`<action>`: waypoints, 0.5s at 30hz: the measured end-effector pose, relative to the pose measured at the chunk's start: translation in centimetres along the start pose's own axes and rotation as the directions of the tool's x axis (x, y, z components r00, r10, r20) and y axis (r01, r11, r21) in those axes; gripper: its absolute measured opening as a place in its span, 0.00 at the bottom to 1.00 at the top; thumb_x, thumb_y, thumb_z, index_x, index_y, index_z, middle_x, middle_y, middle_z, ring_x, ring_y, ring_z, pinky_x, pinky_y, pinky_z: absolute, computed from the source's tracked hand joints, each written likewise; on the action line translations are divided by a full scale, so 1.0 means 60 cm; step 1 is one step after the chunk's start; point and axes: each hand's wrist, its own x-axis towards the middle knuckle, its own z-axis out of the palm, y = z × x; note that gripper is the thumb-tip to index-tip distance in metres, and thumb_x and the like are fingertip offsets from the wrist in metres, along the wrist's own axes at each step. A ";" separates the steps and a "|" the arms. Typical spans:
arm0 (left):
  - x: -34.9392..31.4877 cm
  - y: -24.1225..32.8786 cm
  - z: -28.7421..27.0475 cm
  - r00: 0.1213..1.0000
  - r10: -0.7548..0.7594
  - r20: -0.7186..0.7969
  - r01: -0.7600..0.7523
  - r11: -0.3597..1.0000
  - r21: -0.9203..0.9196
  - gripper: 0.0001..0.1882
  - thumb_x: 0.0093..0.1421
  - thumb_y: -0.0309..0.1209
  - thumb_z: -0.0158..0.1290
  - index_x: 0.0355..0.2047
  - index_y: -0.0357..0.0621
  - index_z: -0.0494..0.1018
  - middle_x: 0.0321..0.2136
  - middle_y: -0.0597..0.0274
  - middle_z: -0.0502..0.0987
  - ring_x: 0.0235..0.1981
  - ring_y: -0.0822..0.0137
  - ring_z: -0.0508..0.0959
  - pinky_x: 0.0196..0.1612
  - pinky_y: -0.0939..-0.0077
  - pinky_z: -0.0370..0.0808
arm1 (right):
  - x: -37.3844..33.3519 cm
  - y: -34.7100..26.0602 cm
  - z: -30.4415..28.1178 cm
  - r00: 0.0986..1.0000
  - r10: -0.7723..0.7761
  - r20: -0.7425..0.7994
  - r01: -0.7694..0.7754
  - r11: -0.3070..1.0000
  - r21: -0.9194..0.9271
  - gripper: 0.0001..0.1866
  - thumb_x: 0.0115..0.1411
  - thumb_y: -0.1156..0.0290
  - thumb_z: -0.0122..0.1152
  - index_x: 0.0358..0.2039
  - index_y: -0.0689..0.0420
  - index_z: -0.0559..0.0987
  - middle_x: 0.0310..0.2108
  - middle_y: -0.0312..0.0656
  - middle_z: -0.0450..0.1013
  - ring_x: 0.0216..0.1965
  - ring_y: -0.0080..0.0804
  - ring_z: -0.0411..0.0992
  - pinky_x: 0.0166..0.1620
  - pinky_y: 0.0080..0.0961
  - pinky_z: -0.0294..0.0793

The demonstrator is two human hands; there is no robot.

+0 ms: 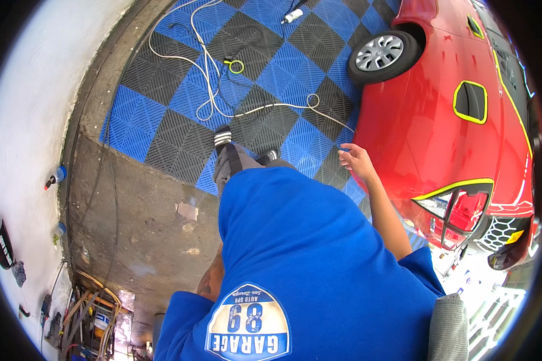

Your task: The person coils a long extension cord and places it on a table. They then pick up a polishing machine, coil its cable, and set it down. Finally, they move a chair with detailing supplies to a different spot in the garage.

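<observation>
My right hand (356, 161) hovers by the rear corner of a red car (391, 138), its fingers loosely bent and apart, with nothing visible in them. A small gap seems to lie between the hand and the bodywork. Yellow tape (454, 187) edges the car's tail light (467, 209), and more tape frames the dark fuel-filler opening (471, 102). My left forearm (212, 275) hangs at my side, while the left hand is hidden behind my blue shirt (295, 222). A grey cloth (448, 328) lies over my shoulder.
A pale cable (208, 66) loops over the blue and black floor tiles (132, 120). A yellow-green ring (236, 67) and a white bottle-like object (293, 15) lie there too. Left are a white wall (24, 138) and bare concrete (138, 216). Hoses and tools (96, 313) crowd the lower left.
</observation>
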 end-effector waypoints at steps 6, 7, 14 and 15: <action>-0.005 0.019 0.026 0.999 0.039 0.000 -0.039 0.997 -0.061 0.31 0.63 0.54 0.42 0.53 0.39 0.68 0.48 0.48 0.75 0.46 0.53 0.77 0.52 0.55 0.72 | 0.018 -0.062 0.022 0.998 0.034 0.047 -0.034 0.999 0.003 0.22 0.59 0.61 0.61 0.50 0.60 0.74 0.31 0.37 0.76 0.30 0.24 0.74 0.32 0.21 0.73; -0.007 0.022 0.028 0.999 0.046 0.002 -0.045 0.997 -0.068 0.31 0.63 0.54 0.42 0.53 0.39 0.68 0.48 0.48 0.75 0.46 0.53 0.77 0.52 0.55 0.71 | 0.016 -0.064 0.030 0.996 0.046 0.071 -0.047 0.999 0.012 0.22 0.59 0.61 0.61 0.51 0.60 0.74 0.32 0.38 0.76 0.31 0.24 0.75 0.33 0.21 0.73; -0.027 0.038 0.014 0.997 0.047 0.053 -0.037 0.985 -0.171 0.33 0.63 0.54 0.40 0.52 0.35 0.69 0.48 0.47 0.75 0.47 0.52 0.77 0.54 0.56 0.71 | -0.006 -0.068 0.086 0.966 0.054 0.255 -0.052 0.999 -0.014 0.24 0.59 0.60 0.62 0.52 0.59 0.73 0.34 0.39 0.76 0.34 0.24 0.75 0.36 0.22 0.74; -0.025 0.037 0.002 0.995 0.025 0.099 -0.004 0.978 -0.208 0.34 0.63 0.54 0.39 0.51 0.33 0.69 0.49 0.46 0.75 0.47 0.52 0.76 0.55 0.56 0.70 | -0.012 -0.074 0.095 0.957 0.062 0.283 -0.063 0.998 -0.006 0.24 0.59 0.59 0.62 0.52 0.59 0.73 0.34 0.40 0.76 0.34 0.24 0.75 0.36 0.22 0.74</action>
